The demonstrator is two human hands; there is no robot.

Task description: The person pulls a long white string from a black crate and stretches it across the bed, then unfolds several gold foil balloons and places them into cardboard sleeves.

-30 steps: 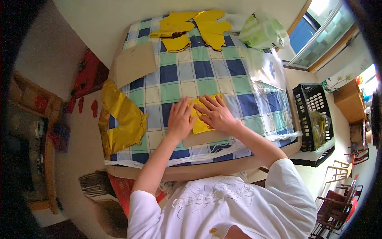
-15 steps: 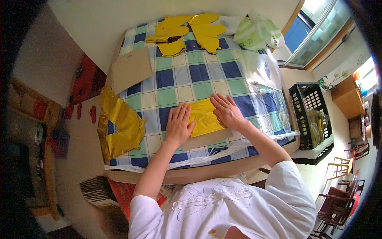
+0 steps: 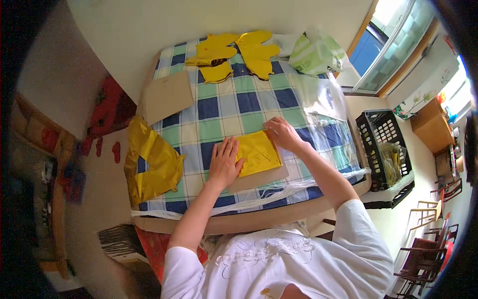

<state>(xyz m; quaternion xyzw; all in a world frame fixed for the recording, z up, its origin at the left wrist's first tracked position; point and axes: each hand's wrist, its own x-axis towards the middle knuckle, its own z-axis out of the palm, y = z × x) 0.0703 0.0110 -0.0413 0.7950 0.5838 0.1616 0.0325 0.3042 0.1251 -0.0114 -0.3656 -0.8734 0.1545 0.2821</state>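
Note:
A folded gold foil balloon (image 3: 258,153) lies as a flat rectangle on a piece of cardboard (image 3: 261,179), whose front edge sticks out below it. My left hand (image 3: 225,162) rests flat on the balloon's left side, fingers stretched out. At its far right corner, my right hand (image 3: 284,134) has bent fingers pinching the foil edge. To the left, an unfolded flat gold foil balloon (image 3: 149,162) hangs partly over the bed's edge. More flat gold balloons (image 3: 256,54) lie at the far end of the bed.
A checked bedspread (image 3: 219,119) covers the bed. Another cardboard sheet (image 3: 169,97) lies at the left. White strings (image 3: 269,194) run along the front edge. A green-white plastic bag (image 3: 318,55) and clear plastic (image 3: 323,94) sit at the right; a black crate (image 3: 381,149) stands beside the bed.
My right hand has moved from lying flat on the foil to its far right corner, its fingers now bent. The left hand stays on the left side. The view has shifted slightly.

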